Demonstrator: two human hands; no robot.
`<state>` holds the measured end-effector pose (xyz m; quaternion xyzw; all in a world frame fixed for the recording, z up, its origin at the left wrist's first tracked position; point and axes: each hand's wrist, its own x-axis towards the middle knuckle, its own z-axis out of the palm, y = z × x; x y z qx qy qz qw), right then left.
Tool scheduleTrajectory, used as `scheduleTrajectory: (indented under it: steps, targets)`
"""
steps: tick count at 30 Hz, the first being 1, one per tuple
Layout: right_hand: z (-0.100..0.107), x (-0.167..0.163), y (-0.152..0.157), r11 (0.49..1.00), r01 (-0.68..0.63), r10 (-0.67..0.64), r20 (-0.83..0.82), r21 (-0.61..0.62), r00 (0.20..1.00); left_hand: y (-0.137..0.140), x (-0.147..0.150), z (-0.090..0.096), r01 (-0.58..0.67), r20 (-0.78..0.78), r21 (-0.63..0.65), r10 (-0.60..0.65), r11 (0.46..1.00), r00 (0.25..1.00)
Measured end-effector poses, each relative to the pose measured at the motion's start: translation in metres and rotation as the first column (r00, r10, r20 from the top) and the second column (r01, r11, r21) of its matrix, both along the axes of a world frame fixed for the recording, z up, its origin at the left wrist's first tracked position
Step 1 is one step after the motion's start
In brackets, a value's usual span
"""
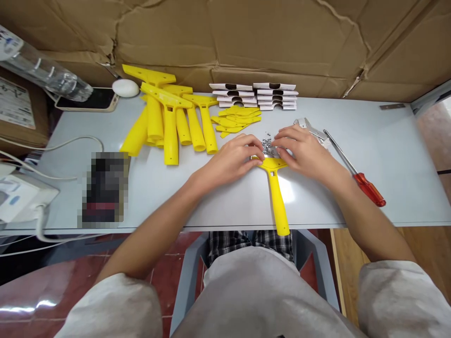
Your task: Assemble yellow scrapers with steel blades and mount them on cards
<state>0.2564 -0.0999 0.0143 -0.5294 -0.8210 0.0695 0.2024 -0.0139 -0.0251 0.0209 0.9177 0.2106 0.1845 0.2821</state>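
Observation:
A yellow plastic scraper handle [278, 202] lies in front of me, its wide head away from me and its grip end jutting past the table's front edge. The fingers of my left hand [236, 158] are closed on the left end of that head. Just behind the head is a small heap of silvery screws [267, 143]. At the heap's right side, my right hand [303, 149] has its fingers bent and apart, fingertips close to the screws and the head's right end. Whether a screw touches those fingertips, I cannot tell.
Several more yellow handles [171, 141] are piled back left, beside thin yellow plates [237, 119] and white paper-wrapped stacks [275, 96]. A red screwdriver [369, 188] and a metal tool [308, 126] lie right. Left are a bottle [52, 70], a phone [100, 99] and cables.

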Motion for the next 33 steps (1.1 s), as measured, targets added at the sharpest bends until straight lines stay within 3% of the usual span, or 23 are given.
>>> scheduleTrajectory:
  steps: [5, 16, 33]
  targets:
    - [-0.001, -0.001, -0.002, 0.999, -0.032, 0.032, 0.003, -0.017, 0.999, 0.008, -0.007, 0.003, -0.016, 0.028, 0.000, 0.016, 1.000, 0.999]
    - [-0.007, -0.007, -0.007, 0.984, -0.174, 0.174, -0.006, -0.035, 0.985, 0.011, -0.014, 0.006, -0.033, -0.068, 0.027, 0.035, 0.999, 0.997]
    - [-0.006, -0.010, -0.009, 0.979, -0.201, 0.201, -0.004, -0.016, 0.980, 0.010, -0.016, 0.006, -0.016, -0.071, 0.023, 0.018, 1.000, 0.997]
